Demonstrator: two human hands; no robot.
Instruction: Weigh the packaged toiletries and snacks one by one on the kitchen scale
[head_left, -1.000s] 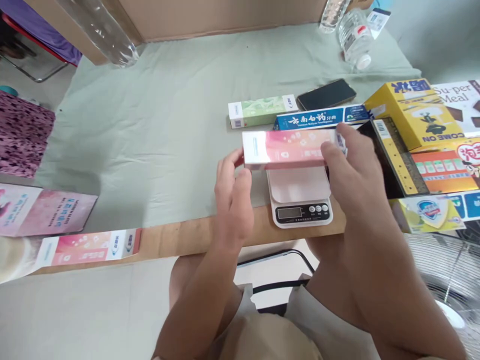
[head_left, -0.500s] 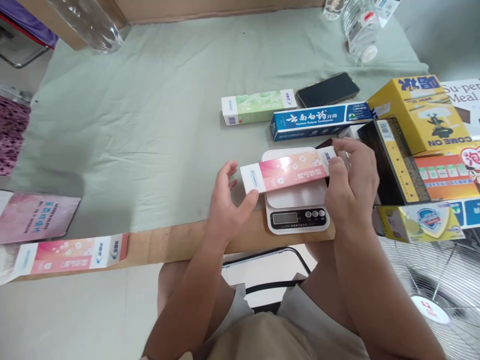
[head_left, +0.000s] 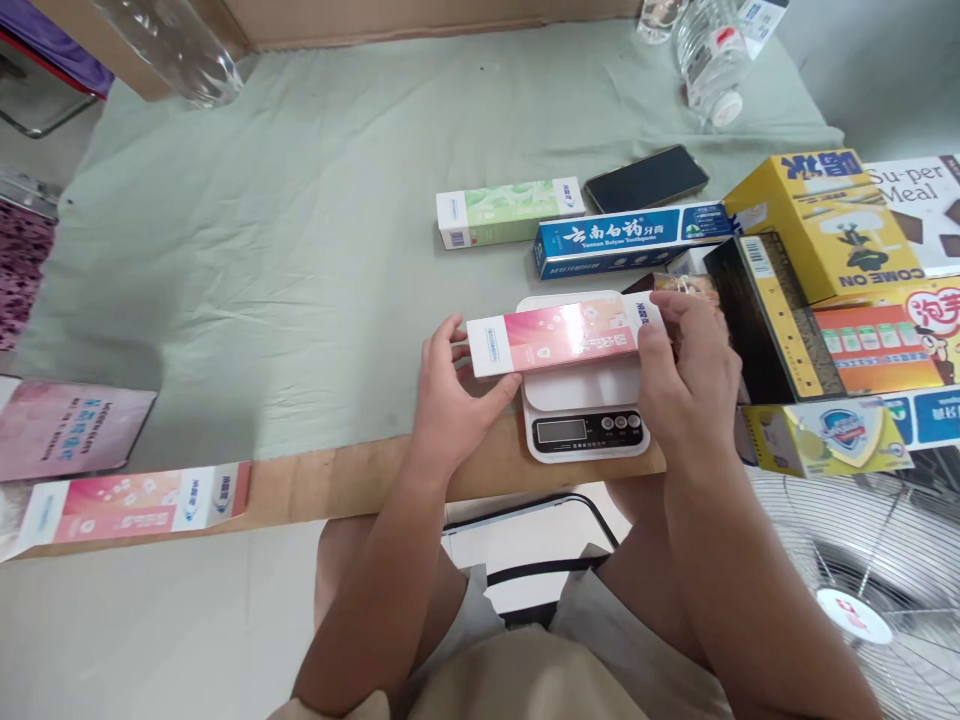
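Observation:
A pink and white toothpaste box point(head_left: 566, 337) lies across the back of a white kitchen scale point(head_left: 585, 385), just above or on its platform; I cannot tell which. My right hand point(head_left: 686, 365) pinches the box's right end between thumb and fingers. At the other end, my left hand point(head_left: 461, 395) is curled around the corner, its thumb along the near edge and its fingertips partly hidden by the box. The scale's dark display point(head_left: 561, 431) faces me and shows no readable figure. Behind the scale lie a blue toothpaste box point(head_left: 630, 240) and a green toothpaste box point(head_left: 510, 212).
A phone point(head_left: 646, 180) lies behind the blue box. To the right are a yellow carton point(head_left: 840, 225), a black box point(head_left: 765, 320) and a yellow soap box point(head_left: 832, 438). Another pink box point(head_left: 135, 505) sits at the left front edge. A fan point(head_left: 855, 615) stands below right.
The pink toothpaste box has shifted slightly left and levelled out over the scale. My left hand's fingers have closed in on its left end; my right hand keeps its hold.

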